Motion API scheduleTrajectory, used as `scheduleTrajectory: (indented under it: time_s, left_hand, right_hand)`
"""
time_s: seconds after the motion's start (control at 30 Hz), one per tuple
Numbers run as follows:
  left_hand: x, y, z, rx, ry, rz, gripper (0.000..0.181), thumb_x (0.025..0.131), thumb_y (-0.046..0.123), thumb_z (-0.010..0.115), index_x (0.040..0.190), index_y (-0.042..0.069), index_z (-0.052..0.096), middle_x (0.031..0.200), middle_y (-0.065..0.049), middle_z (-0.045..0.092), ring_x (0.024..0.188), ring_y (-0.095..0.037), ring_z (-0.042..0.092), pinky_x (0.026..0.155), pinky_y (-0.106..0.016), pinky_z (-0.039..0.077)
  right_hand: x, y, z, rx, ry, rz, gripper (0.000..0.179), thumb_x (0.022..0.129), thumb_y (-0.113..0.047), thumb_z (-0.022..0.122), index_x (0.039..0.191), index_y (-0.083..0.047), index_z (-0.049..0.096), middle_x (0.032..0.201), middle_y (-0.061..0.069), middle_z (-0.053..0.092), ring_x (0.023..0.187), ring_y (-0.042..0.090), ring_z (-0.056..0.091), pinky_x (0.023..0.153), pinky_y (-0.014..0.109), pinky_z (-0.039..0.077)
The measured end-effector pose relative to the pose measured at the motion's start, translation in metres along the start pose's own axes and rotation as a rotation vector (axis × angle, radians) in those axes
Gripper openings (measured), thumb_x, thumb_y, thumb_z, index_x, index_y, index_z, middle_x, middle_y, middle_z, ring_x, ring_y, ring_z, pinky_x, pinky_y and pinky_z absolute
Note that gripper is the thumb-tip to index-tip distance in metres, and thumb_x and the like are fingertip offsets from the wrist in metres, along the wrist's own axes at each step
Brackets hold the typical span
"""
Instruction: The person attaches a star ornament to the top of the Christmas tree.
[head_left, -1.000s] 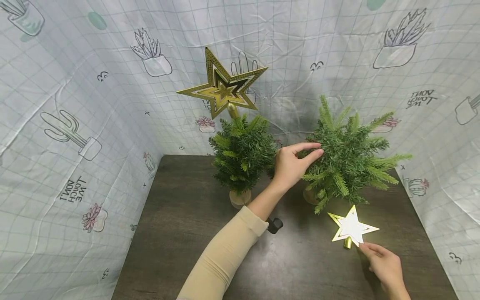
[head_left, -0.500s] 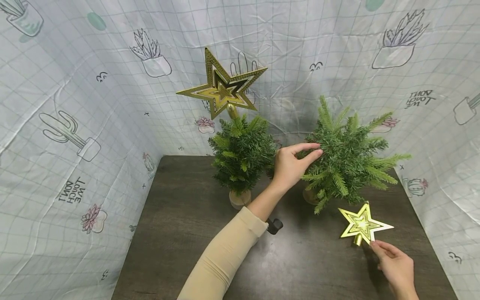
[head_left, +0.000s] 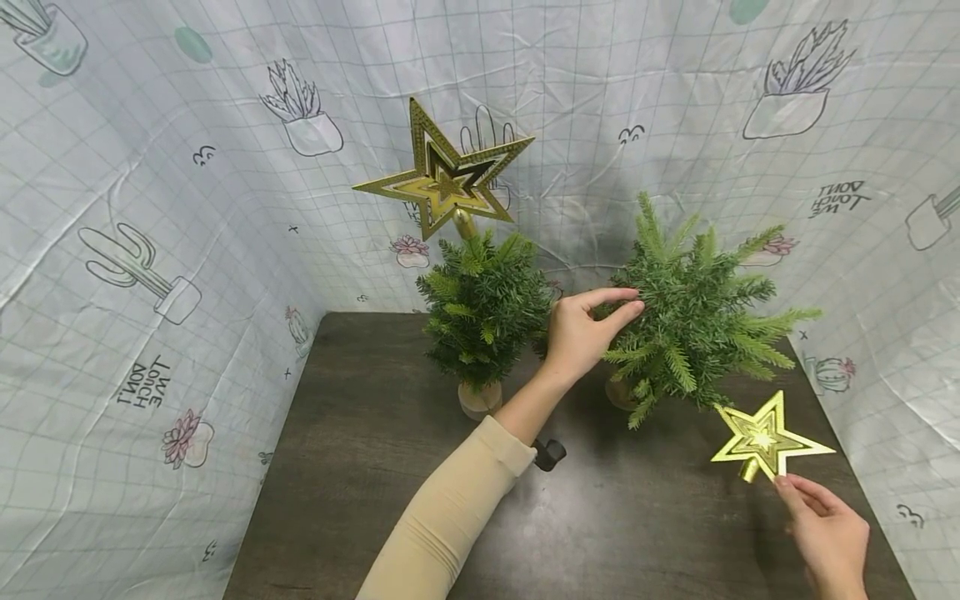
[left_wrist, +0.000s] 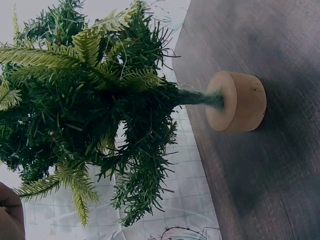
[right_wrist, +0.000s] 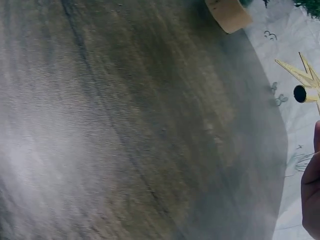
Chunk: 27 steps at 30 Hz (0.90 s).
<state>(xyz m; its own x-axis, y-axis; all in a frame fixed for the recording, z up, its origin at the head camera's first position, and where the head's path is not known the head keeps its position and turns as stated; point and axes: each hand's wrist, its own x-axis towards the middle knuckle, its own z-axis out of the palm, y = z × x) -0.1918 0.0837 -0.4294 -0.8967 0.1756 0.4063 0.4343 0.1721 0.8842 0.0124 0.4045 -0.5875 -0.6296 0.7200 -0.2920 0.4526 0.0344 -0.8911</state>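
My left hand (head_left: pixel 583 332) reaches to the left side of the right-hand small artificial Christmas tree (head_left: pixel 693 300), thumb and forefinger pinching in at its needles; what exactly lies between the fingertips is hidden. In the left wrist view that tree (left_wrist: pixel 90 110) stands on a round wooden base (left_wrist: pixel 237 101), with part of the left hand (left_wrist: pixel 10 212) at the lower left edge. At the right, my right hand (head_left: pixel 828 529) pinches a gold star tree topper (head_left: pixel 761 437) by a lower point, above the table. The topper's hollow socket (right_wrist: pixel 304 94) shows in the right wrist view.
A second small tree (head_left: pixel 483 308) stands to the left, with a larger gold star (head_left: pixel 446 179) on its top. A black curved object (head_left: pixel 551 454) lies beside the left sleeve on the dark wooden table (head_left: pixel 360 467). Patterned cloth (head_left: pixel 225 275) surrounds the table's back and sides.
My right hand has moved right and slightly up in the head view, carrying the gold star topper, which has tilted a little. The left hand and both trees have stayed in place.
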Motion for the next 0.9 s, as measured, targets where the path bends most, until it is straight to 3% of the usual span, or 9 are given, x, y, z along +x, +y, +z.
scheduleTrajectory:
  time_s: [0.3,0.67,0.9]
  left_hand:
    - [-0.001,-0.002,0.000,0.002,0.003,0.000,0.025,0.095,0.038,0.078,0.116,0.024,0.081,0.101,0.015,0.077,0.035,-0.008,0.022,0.038,-0.024,0.028]
    - [0.000,-0.002,0.001,-0.004,0.007,0.004,0.025,0.095,0.037,0.078,0.116,0.025,0.081,0.096,0.015,0.077,0.035,-0.007,0.021,0.037,-0.025,0.026]
    - [-0.001,-0.001,0.001,-0.003,0.007,0.004,0.025,0.095,0.037,0.078,0.116,0.024,0.081,0.096,0.014,0.078,0.035,-0.007,0.021,0.037,-0.025,0.026]
  right_hand:
    - [-0.002,-0.022,-0.010,0.199,0.031,-0.033,0.007,0.090,-0.017,0.084,0.087,-0.022,0.081,0.071,-0.017,0.073,0.049,0.003,0.057,0.041,0.019,0.043]
    - [-0.003,-0.048,-0.018,0.360,0.053,-0.100,0.009,0.089,-0.004,0.082,0.092,-0.012,0.082,0.074,-0.010,0.076,0.049,0.002,0.061,0.038,0.018,0.042]
    - [-0.001,-0.058,-0.024,0.351,0.105,-0.189,0.007,0.088,-0.004,0.083,0.092,-0.010,0.083,0.074,-0.011,0.076,0.046,0.001,0.059,0.038,0.015,0.040]
